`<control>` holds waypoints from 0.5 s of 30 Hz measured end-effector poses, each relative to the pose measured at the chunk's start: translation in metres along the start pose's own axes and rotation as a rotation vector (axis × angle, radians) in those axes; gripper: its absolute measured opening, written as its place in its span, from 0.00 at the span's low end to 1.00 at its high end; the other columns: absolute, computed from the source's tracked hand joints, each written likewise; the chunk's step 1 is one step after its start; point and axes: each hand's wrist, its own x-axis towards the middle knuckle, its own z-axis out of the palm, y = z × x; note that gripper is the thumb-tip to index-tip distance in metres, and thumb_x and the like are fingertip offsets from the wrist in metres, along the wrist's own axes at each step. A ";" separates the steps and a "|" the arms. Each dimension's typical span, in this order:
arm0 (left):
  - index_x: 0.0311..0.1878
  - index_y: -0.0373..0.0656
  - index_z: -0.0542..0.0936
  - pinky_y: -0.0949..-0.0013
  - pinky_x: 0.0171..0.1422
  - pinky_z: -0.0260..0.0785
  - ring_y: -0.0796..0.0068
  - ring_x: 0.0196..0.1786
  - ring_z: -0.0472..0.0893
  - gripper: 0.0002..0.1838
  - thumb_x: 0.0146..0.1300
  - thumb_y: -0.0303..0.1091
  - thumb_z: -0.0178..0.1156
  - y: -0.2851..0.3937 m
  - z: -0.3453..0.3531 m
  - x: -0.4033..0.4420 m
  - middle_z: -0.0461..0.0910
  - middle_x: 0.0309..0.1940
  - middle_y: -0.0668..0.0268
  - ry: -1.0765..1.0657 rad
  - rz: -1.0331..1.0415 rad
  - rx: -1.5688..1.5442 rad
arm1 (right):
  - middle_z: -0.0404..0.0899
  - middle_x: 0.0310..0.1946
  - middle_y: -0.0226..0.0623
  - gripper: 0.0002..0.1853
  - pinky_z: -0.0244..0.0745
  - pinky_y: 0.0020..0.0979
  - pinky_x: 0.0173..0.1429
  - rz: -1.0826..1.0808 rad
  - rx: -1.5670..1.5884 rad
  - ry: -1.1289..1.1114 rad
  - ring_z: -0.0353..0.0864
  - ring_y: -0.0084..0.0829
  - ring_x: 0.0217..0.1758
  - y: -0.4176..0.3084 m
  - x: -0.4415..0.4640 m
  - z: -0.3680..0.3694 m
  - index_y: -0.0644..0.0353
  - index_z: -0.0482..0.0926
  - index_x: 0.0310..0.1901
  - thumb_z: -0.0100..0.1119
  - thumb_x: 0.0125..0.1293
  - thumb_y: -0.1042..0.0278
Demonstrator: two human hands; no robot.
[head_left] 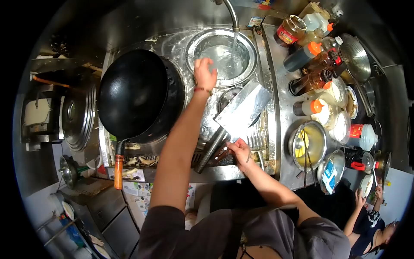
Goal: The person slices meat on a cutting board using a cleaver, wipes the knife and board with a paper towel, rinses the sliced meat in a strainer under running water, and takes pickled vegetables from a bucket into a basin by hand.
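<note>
My left hand [205,77] reaches over the near left rim of a round metal basin [193,42], with its fingers apart and nothing in them. Water runs from a tap [235,21] into the basin, which holds clear water. A broad cleaver [246,108] lies at a slant below the basin, its dark handle [210,151] pointing toward me. My right hand [241,154] is closed at the blade's lower corner, beside a brown riveted handle [221,153]. What its fingertips grip is partly hidden.
A large black wok [133,95] with a wooden handle fills the left side. Sauce bottles [304,56], a bowl of yellow liquid with chopsticks [321,144] and a bowl with a blue-and-white packet [330,175] crowd the right counter. Another person [368,220] holds a dish at the lower right.
</note>
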 end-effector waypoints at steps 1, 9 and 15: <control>0.33 0.40 0.74 0.63 0.38 0.69 0.63 0.31 0.76 0.11 0.46 0.25 0.65 -0.014 0.015 0.007 0.74 0.25 0.60 0.005 -0.003 -0.009 | 0.74 0.27 0.23 0.09 0.64 0.20 0.38 -0.004 0.013 0.037 0.69 0.17 0.30 -0.004 0.002 0.010 0.56 0.73 0.38 0.64 0.59 0.74; 0.35 0.41 0.80 0.69 0.39 0.76 0.72 0.36 0.83 0.10 0.48 0.17 0.63 0.006 0.004 -0.041 0.82 0.36 0.62 -0.894 -0.416 -0.688 | 0.69 0.23 0.32 0.08 0.70 0.29 0.26 -0.130 0.092 0.113 0.71 0.26 0.21 -0.026 0.001 0.005 0.59 0.62 0.40 0.53 0.67 0.73; 0.59 0.38 0.69 0.50 0.68 0.57 0.60 0.67 0.64 0.22 0.61 0.33 0.52 0.068 -0.014 -0.066 0.68 0.61 0.53 -0.815 0.705 0.080 | 0.63 0.22 0.29 0.07 0.62 0.26 0.22 -0.112 0.119 -0.012 0.63 0.22 0.18 -0.072 -0.029 -0.008 0.55 0.61 0.41 0.50 0.69 0.71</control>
